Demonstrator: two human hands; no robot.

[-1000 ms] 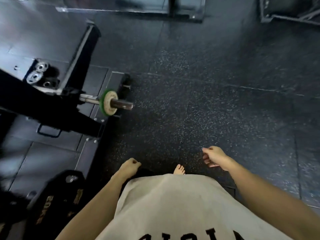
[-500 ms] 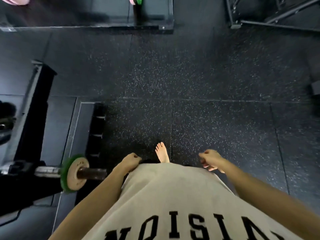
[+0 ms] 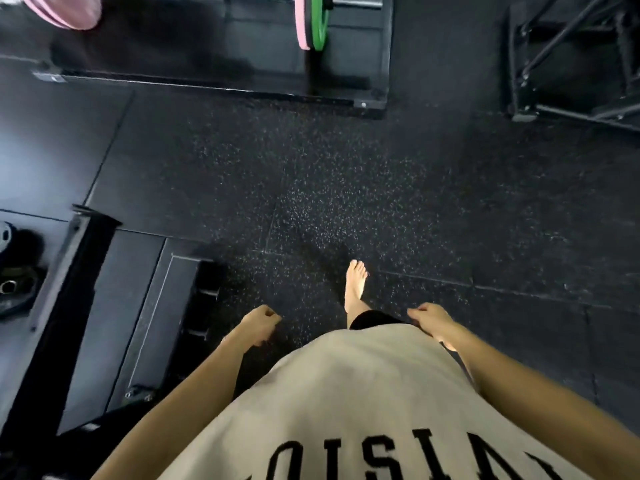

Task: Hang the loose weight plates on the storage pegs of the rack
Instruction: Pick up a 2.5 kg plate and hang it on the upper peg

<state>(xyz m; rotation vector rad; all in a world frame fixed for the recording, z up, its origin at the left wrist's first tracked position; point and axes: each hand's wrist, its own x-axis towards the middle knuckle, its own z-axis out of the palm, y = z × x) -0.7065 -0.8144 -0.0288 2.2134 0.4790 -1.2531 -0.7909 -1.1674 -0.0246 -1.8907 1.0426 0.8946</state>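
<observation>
I look straight down at a dark speckled rubber floor. My left hand (image 3: 258,323) is curled into a loose fist at my side and holds nothing. My right hand (image 3: 429,318) hangs by my hip with the fingers curled in, also holding nothing. Far ahead a green plate (image 3: 319,24) and a pink plate (image 3: 302,27) sit on a barbell sleeve (image 3: 356,1) over a black platform. Another pink plate (image 3: 65,12) shows at the top left corner. Small black plates (image 3: 15,285) lie at the left edge beside a black rack upright (image 3: 65,299).
My bare foot (image 3: 355,289) steps forward on the mat. A low black platform edge (image 3: 214,88) runs across the top. A black metal frame (image 3: 568,60) stands at the top right. The rack base (image 3: 145,320) lies on my left.
I have walked forward: the barbell with the small green plate has slid out of view at lower left, and the far platform with the pink and green plates has come nearer.
</observation>
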